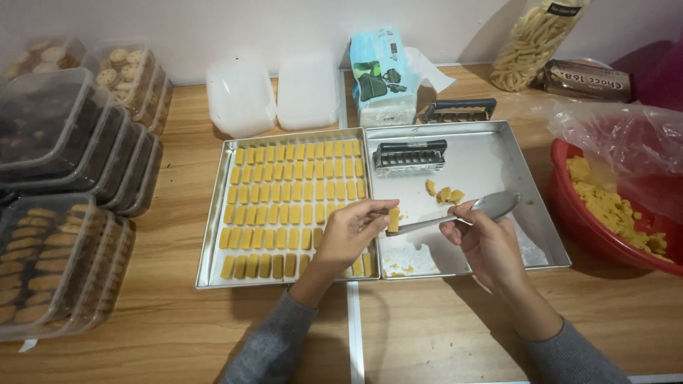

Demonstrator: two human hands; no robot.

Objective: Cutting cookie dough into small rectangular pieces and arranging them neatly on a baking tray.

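My left hand (350, 235) pinches a small yellow dough stick (393, 220) by its upper end, above the seam between two metal trays. My right hand (484, 238) grips a metal spoon (491, 207) whose handle end touches the dough stick. The left tray (213, 220) holds several rows of yellow dough sticks (295, 188). On the right tray (544, 235) lie a few dough scraps (445, 193) and a black-topped metal cutter (410, 156).
A red bowl (569, 206) of yellow dough with a plastic bag stands at the right. Stacked clear boxes of cookies (64, 213) fill the left. Empty plastic boxes (274, 92), a wipes pack (380, 75), a second cutter (459, 110) and snack bags line the back.
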